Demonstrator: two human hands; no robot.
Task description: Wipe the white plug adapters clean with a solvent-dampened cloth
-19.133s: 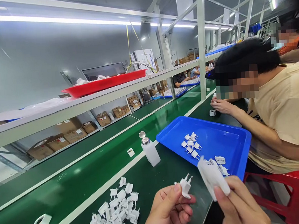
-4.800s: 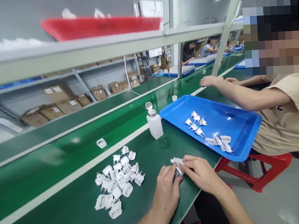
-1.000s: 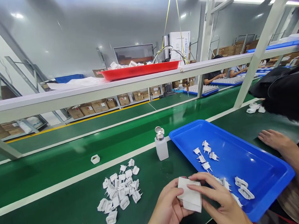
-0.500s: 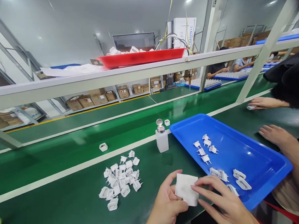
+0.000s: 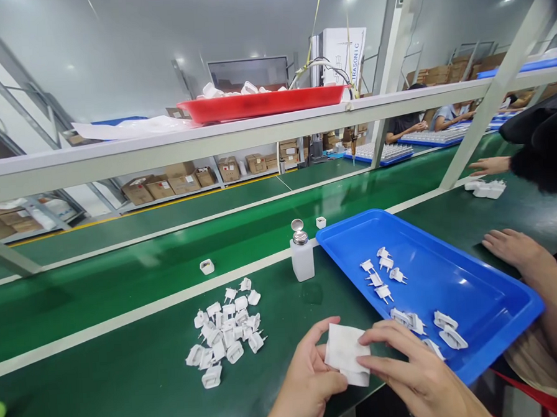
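- White housing [image 5: 207, 267] on green belt [image 5: 256, 234], ahead-left of the hands, has slid rightward vs. the prior frame; co-worker's far hand [image 5: 491, 165], well off ahead-right, has shifted too. Wearer's hands nearly unmoved.
- Held btwn the hands: white folded cloth [image 5: 344, 349], roughly square, no clear long axis, face tilted up toward the wearer. Anything inside the folds can't be seen.
- L. hand [image 5: 310, 381] grasps it, thumb along the lower-left edge, index finger up behind the far corner.
- R. hand [image 5: 412, 366] rests fingertips on the face's right side; thumb hidden, so can't tell if it's pinching.
- Key relation: cloth touches both hands, w/ the L. hand supporting; loose white plugs [image 5: 228, 337] lie ahead-left on the bench [image 5: 142, 371], nearer the L. hand; blue tray [image 5: 489, 309], w/ more plugs, sits just beyond the R. hand.
- Pump bottle [image 5: 302, 261], lid up, stands straight ahead of the L. hand.
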